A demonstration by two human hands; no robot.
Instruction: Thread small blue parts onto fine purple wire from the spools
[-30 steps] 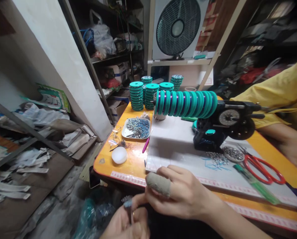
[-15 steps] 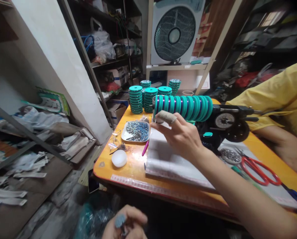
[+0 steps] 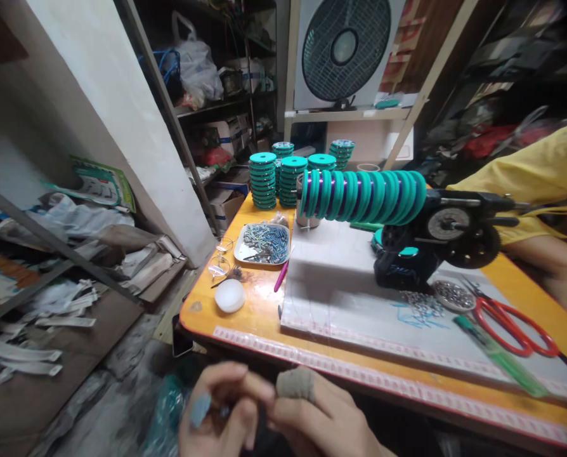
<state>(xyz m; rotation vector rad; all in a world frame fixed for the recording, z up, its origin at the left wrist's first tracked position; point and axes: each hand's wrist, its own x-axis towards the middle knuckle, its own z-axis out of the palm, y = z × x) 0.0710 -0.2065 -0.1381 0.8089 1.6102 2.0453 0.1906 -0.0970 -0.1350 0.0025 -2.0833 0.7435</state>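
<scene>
My left hand (image 3: 221, 409) is low in front of the table edge, fingers curled together in a pinch. A small blue-grey piece (image 3: 200, 411) shows at its fingers; I cannot tell if it is a wrap or something held. My right hand (image 3: 319, 412) meets it fingertip to fingertip, closed, with a beige wrap (image 3: 295, 384) around one finger. Whatever lies between the fingertips is too small and blurred to name. Above them, a row of teal spools (image 3: 359, 197) is mounted on a black winding device (image 3: 407, 266) on a white board (image 3: 340, 285). Faint thin lines run over the board.
Stacks of teal spools (image 3: 263, 181) stand at the back. To the left are a tray of small metal parts (image 3: 264, 243), a purple pen (image 3: 281, 277) and a white cup (image 3: 229, 296). Red-handled scissors (image 3: 502, 327) lie right. Someone in a yellow sleeve (image 3: 540, 171) sits at right.
My right hand has come down from the near end of the spool row to meet my left hand below the table edge. The view has shifted slightly.
</scene>
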